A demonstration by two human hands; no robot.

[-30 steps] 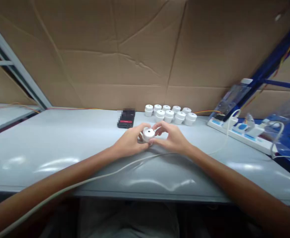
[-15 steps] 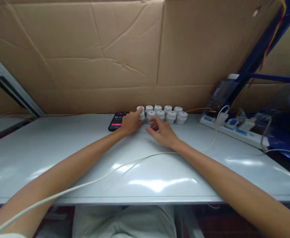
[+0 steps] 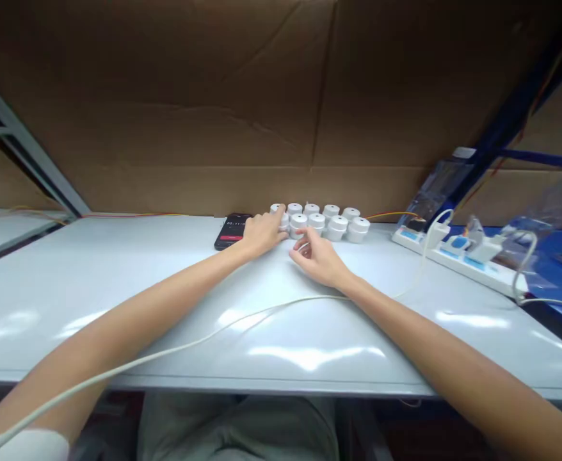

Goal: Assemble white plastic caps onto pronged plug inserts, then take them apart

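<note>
Several small white round lidded containers (image 3: 337, 225) stand close together in two rows by the cardboard wall. My left hand (image 3: 264, 233) is at the left end of the group. Its index finger stretches along the leftmost containers and touches them, with the thumb apart near the front one. My right hand (image 3: 320, 257) hovers just in front of the front row, fingers curved and apart from the thumb, nothing visible between them. Its fingertips are close to the second front container (image 3: 297, 221); whether they touch it I cannot tell. A black phone (image 3: 233, 231) showing a timer lies beside my left hand.
A white cable (image 3: 204, 339) crosses the grey-white table (image 3: 132, 256) and passes by both forearms. On the right stands a white power strip (image 3: 492, 274) with plugged-in chargers and a clear plastic bottle (image 3: 437, 186) behind it. Cardboard (image 3: 189, 141) walls off the back.
The view has shifted slightly, and the cardboard looks darker. Both hands keep nearly the same places at the containers; the left index finger still lies at the left end.
</note>
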